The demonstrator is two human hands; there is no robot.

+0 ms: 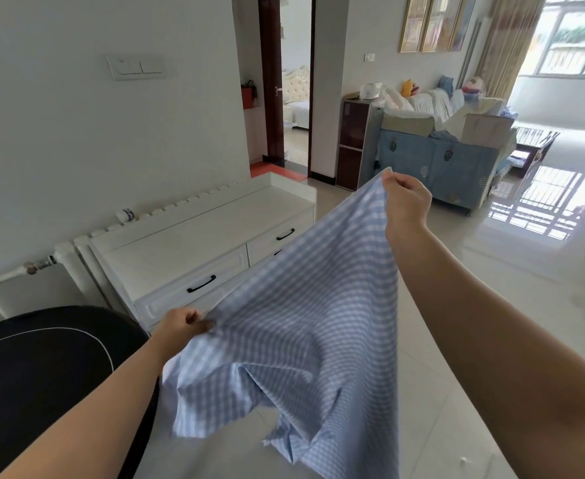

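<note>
Blue-and-white checked cloth (305,305) hangs spread between both hands at the middle of the view, its lower folds drooping toward six o'clock. The right hand (407,202), raised toward one o'clock on an outstretched arm, pinches the top corner with fingers curled round it. The left hand (180,326), lower at about nine o'clock, grips another edge in a closed fist. A white drawer chest (197,243) stands at eleven o'clock; a black chair (42,375) sits at eight.
</note>
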